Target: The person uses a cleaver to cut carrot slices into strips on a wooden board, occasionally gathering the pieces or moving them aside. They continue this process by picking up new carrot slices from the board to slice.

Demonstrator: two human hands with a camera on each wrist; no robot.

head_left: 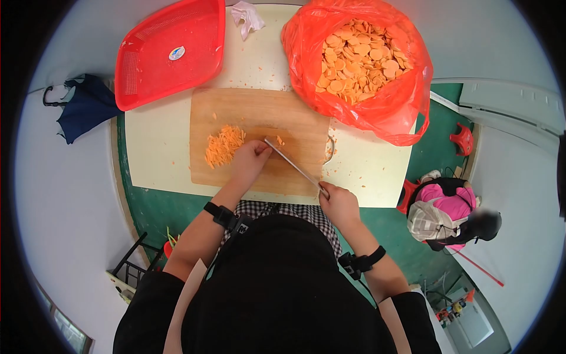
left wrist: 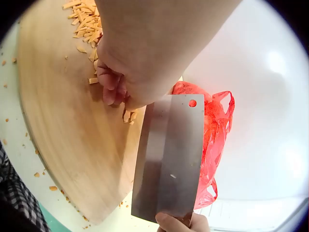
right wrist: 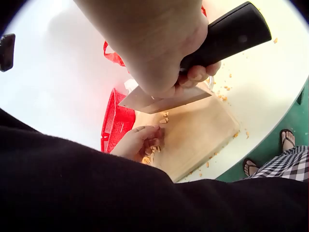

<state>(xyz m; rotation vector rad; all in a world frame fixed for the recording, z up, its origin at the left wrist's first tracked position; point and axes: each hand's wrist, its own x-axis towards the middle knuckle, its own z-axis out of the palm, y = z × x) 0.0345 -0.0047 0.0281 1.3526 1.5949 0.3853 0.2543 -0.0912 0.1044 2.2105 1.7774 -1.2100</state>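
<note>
My right hand [head_left: 340, 205] grips the black handle [right wrist: 231, 36] of a cleaver [left wrist: 169, 157], its broad blade slanting over the wooden cutting board [head_left: 259, 106]. The blade's far end comes right beside my left hand [head_left: 250, 159], whose fingers [left wrist: 113, 89] are curled down at the board. I cannot tell whether these fingers hold anything, since their undersides are hidden. A few cut orange vegetable strips [left wrist: 129, 116] lie close to the left fingertips. Left of that hand is a loose heap of orange shreds [head_left: 223, 146] on the board.
A red plastic bag [head_left: 303, 65] full of round orange slices [head_left: 362, 56] stands at the table's back right. At the back left is a red basket [head_left: 159, 74], with a crumpled pale wrapper [head_left: 247, 19] beside it. Orange crumbs dot the cream tabletop [head_left: 371, 180] around the board.
</note>
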